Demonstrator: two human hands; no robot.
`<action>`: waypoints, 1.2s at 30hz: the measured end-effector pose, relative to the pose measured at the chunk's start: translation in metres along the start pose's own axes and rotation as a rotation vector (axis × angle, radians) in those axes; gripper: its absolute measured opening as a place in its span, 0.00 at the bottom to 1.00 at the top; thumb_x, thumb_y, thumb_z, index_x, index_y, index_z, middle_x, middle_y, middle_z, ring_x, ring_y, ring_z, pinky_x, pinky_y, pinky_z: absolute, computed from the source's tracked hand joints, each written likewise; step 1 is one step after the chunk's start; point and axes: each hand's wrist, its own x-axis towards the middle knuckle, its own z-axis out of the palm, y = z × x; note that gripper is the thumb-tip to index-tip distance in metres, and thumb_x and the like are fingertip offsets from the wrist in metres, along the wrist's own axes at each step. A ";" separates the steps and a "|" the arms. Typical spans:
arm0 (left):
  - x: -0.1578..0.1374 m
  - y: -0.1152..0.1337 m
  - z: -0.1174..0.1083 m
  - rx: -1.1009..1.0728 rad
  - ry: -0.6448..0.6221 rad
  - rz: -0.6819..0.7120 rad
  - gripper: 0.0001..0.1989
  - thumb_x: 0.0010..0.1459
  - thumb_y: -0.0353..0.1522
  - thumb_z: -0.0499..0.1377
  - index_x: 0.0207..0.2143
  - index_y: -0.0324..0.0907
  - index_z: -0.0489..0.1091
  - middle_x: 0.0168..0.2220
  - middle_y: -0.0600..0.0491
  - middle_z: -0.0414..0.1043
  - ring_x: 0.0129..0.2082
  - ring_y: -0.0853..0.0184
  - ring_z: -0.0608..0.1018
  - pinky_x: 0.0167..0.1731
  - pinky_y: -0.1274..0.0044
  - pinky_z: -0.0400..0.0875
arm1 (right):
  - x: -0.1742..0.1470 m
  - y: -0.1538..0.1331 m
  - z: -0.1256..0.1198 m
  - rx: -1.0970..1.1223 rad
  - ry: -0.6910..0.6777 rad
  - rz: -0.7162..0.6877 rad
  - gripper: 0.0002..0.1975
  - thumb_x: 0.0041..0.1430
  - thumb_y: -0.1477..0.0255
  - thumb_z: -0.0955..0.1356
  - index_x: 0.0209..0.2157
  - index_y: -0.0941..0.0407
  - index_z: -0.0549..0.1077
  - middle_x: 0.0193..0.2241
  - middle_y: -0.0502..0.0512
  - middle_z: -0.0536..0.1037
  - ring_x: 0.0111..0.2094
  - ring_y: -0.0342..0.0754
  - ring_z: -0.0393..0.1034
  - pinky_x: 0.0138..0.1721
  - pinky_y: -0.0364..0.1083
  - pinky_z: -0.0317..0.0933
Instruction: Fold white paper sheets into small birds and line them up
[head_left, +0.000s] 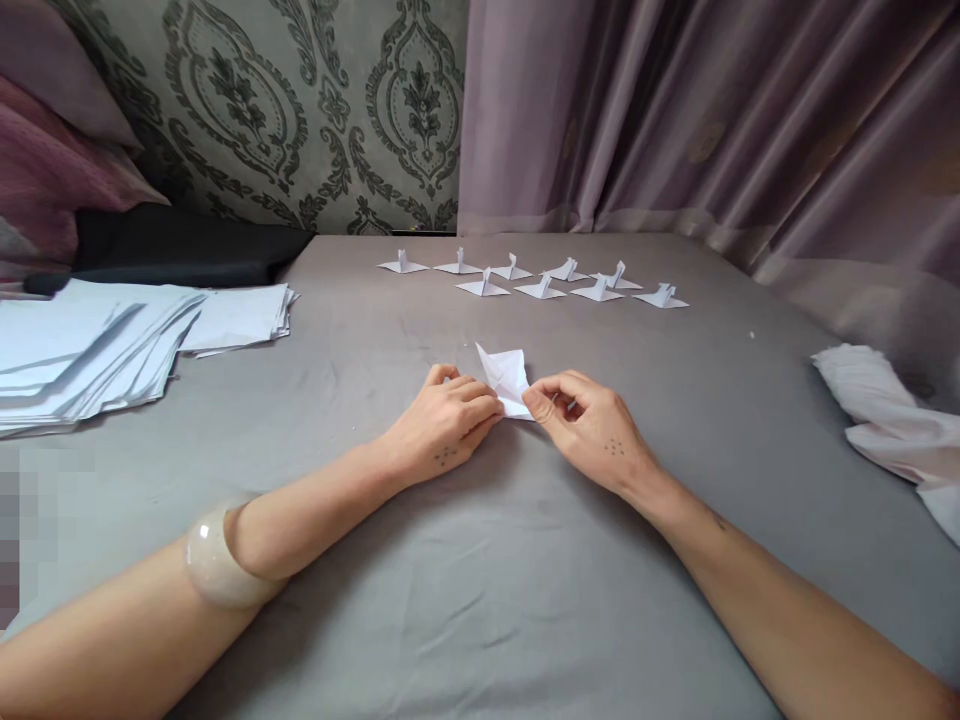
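A small piece of folded white paper (507,376) is held between my two hands, low over the grey cloth. One pointed flap rises at its upper left and creases run across it. My left hand (451,418) closes on its lower left edge, with the fingertips partly hidden. On the opposite side, my right hand (589,420) pinches the right edge between thumb and index finger. Beyond the hands stand several folded white paper figures (543,288) in two loose rows, each with flat points to the sides and an upright part in the middle.
Stacks of white paper sheets (112,345) lie at the left, beside a black cloth (187,245). A crumpled white cloth (892,420) is at the right edge. The grey cloth surface (420,620) reaches back to a patterned wall (315,110) and a mauve curtain (540,110).
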 end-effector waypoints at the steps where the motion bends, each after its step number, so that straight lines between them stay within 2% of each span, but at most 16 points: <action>1: 0.000 0.000 0.000 -0.002 -0.006 0.002 0.13 0.66 0.30 0.47 0.37 0.42 0.71 0.35 0.52 0.76 0.34 0.68 0.75 0.47 0.68 0.56 | -0.001 -0.001 0.001 -0.013 -0.008 0.001 0.15 0.57 0.57 0.67 0.34 0.55 0.75 0.31 0.51 0.74 0.26 0.42 0.63 0.30 0.44 0.60; 3: 0.000 0.001 0.000 0.006 0.035 -0.035 0.10 0.65 0.30 0.48 0.37 0.42 0.69 0.37 0.52 0.75 0.36 0.67 0.74 0.46 0.68 0.57 | -0.001 0.000 0.004 -0.044 -0.025 -0.014 0.12 0.57 0.60 0.68 0.34 0.54 0.75 0.29 0.50 0.74 0.24 0.41 0.62 0.30 0.43 0.59; 5: 0.000 0.002 -0.002 0.047 0.170 -0.142 0.06 0.63 0.32 0.52 0.41 0.43 0.67 0.42 0.49 0.72 0.41 0.63 0.72 0.46 0.67 0.57 | -0.001 0.003 0.006 -0.080 -0.030 -0.078 0.07 0.59 0.66 0.66 0.33 0.54 0.75 0.30 0.50 0.74 0.25 0.41 0.63 0.30 0.43 0.59; 7: -0.001 0.002 -0.004 0.109 0.306 -0.242 0.14 0.59 0.33 0.56 0.48 0.43 0.64 0.49 0.44 0.67 0.47 0.57 0.68 0.47 0.65 0.56 | -0.001 0.006 0.008 -0.138 -0.010 -0.192 0.08 0.62 0.72 0.64 0.35 0.54 0.75 0.33 0.51 0.76 0.29 0.42 0.67 0.32 0.42 0.59; 8: -0.002 0.002 -0.006 0.140 0.334 -0.252 0.16 0.58 0.32 0.57 0.50 0.43 0.63 0.51 0.43 0.65 0.50 0.55 0.66 0.47 0.64 0.55 | -0.001 0.007 0.008 -0.183 0.015 -0.259 0.09 0.63 0.74 0.62 0.36 0.54 0.75 0.35 0.52 0.76 0.32 0.43 0.68 0.34 0.42 0.60; 11: -0.004 0.001 -0.010 0.217 0.235 -0.079 0.12 0.60 0.26 0.53 0.45 0.45 0.66 0.51 0.48 0.68 0.53 0.57 0.65 0.50 0.63 0.50 | 0.001 0.010 0.005 -0.360 0.084 -0.438 0.14 0.64 0.79 0.59 0.39 0.54 0.75 0.38 0.55 0.77 0.39 0.46 0.69 0.38 0.43 0.60; 13: -0.006 0.001 -0.010 0.264 0.139 0.065 0.12 0.61 0.22 0.49 0.38 0.45 0.68 0.45 0.53 0.73 0.51 0.62 0.67 0.51 0.63 0.48 | 0.002 0.010 0.003 -0.478 0.081 -0.498 0.15 0.63 0.81 0.58 0.39 0.55 0.74 0.39 0.55 0.76 0.39 0.46 0.68 0.39 0.44 0.59; 16: -0.007 0.002 -0.007 0.296 0.077 0.155 0.15 0.62 0.21 0.46 0.34 0.44 0.68 0.35 0.55 0.76 0.47 0.65 0.70 0.53 0.64 0.47 | 0.000 0.011 0.000 -0.621 0.004 -0.528 0.16 0.62 0.83 0.58 0.38 0.55 0.74 0.44 0.56 0.75 0.42 0.48 0.65 0.40 0.46 0.59; 19: -0.007 0.005 -0.005 0.276 0.043 0.149 0.14 0.62 0.22 0.46 0.32 0.43 0.69 0.31 0.54 0.76 0.41 0.65 0.72 0.54 0.64 0.47 | -0.005 0.010 -0.003 -0.699 -0.089 -0.510 0.15 0.61 0.83 0.59 0.38 0.56 0.75 0.46 0.58 0.73 0.44 0.51 0.63 0.40 0.47 0.58; 25: -0.004 0.010 -0.009 0.141 0.010 0.005 0.14 0.65 0.33 0.50 0.30 0.42 0.71 0.31 0.52 0.76 0.37 0.64 0.74 0.50 0.63 0.52 | -0.014 0.005 -0.005 -0.650 -0.149 -0.358 0.11 0.64 0.75 0.62 0.35 0.55 0.75 0.37 0.56 0.73 0.37 0.49 0.63 0.33 0.46 0.57; 29: -0.002 0.011 -0.006 0.075 0.029 -0.099 0.18 0.66 0.35 0.49 0.26 0.41 0.71 0.30 0.53 0.75 0.31 0.68 0.73 0.47 0.65 0.54 | -0.013 0.004 -0.003 -0.552 -0.143 -0.236 0.10 0.65 0.70 0.62 0.34 0.55 0.74 0.34 0.55 0.73 0.37 0.48 0.64 0.30 0.45 0.56; 36: 0.004 0.012 0.004 0.034 0.067 -0.255 0.14 0.63 0.35 0.52 0.27 0.41 0.71 0.27 0.55 0.73 0.27 0.69 0.71 0.45 0.66 0.54 | -0.009 0.009 0.006 -0.435 -0.069 -0.094 0.08 0.63 0.70 0.63 0.33 0.53 0.73 0.33 0.52 0.73 0.37 0.47 0.67 0.30 0.44 0.56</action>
